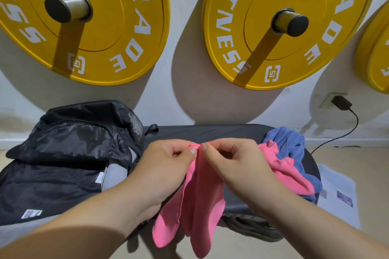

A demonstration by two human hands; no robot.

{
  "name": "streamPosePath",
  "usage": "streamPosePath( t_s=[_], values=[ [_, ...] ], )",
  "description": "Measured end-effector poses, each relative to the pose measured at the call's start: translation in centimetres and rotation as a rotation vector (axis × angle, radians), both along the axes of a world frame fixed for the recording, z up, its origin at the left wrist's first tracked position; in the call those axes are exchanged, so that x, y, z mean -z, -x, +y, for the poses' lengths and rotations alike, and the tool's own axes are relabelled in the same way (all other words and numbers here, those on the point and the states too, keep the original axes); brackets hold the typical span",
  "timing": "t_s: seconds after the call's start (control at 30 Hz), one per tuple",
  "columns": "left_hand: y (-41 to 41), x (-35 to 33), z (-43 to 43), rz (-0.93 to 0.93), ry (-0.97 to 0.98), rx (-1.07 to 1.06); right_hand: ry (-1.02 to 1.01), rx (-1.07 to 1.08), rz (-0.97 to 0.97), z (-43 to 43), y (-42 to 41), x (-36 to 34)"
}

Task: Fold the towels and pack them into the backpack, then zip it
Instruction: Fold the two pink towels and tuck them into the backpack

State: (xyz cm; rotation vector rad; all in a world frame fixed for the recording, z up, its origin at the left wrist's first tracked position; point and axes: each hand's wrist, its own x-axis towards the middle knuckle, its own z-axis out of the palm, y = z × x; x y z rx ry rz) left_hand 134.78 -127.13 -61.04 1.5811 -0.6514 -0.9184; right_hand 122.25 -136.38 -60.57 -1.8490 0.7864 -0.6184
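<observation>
A pink towel [200,200] hangs in front of me, pinched at its top edge by both hands. My left hand [168,164] and my right hand [233,160] meet thumb to thumb at the cloth's upper corners. The towel drapes down past the front edge of the black bench [210,132]. A second pink towel [284,168] lies crumpled on a blue towel [290,143] at the bench's right end. The black backpack [69,153] lies at the left, its main compartment unzipped and gaping toward my left hand.
Large yellow weight plates [105,27] hang on pegs on the white wall behind the bench. A black charger [341,103] is plugged into a wall socket at right, its cable running down to the floor. Printed paper [341,193] lies on the floor right of the bench.
</observation>
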Motion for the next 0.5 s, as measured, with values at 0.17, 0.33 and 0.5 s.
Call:
streamPosePath(
  t_s=[0.17,0.33,0.5],
  values=[
    [-0.9,0.5,0.0,-0.046,0.017,-0.070,-0.067,0.146,-0.033,-0.7,-0.1,0.5],
    [0.2,0.2,0.1,-0.077,0.050,-0.032,-0.164,0.120,-0.040,-0.4,-0.2,0.9],
    [0.4,0.1,0.2,-0.134,0.019,-0.031,-0.165,0.092,-0.043,0.1,0.0,1.0]
  ],
)
